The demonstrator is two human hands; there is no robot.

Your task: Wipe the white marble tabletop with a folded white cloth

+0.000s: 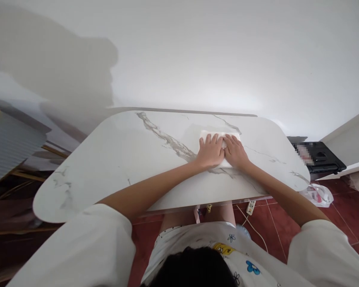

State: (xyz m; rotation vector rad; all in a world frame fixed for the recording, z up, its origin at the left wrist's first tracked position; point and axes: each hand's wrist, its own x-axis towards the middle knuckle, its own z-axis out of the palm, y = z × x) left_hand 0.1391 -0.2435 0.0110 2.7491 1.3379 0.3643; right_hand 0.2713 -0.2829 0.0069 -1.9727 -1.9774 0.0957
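Note:
A flat white sheet (227, 163), cloth or folded tissue, lies on a white marble-patterned table (122, 155), right of its middle. My left hand (210, 152) rests palm down on the sheet's left part with fingers spread. Beside it, my right hand (237, 153) presses flat on the right part, its fingers stretched out. The two hands touch or nearly touch at the thumbs. Most of the sheet is hidden beneath them; its far edge and a near strip show.
A white wall (197, 59) stands behind the table. To the right are a black case (326, 157) and a plastic bag (320, 195) on the red tiled floor. A power strip (251, 207) with a cable lies below. Left stands a grey ribbed object (14, 143).

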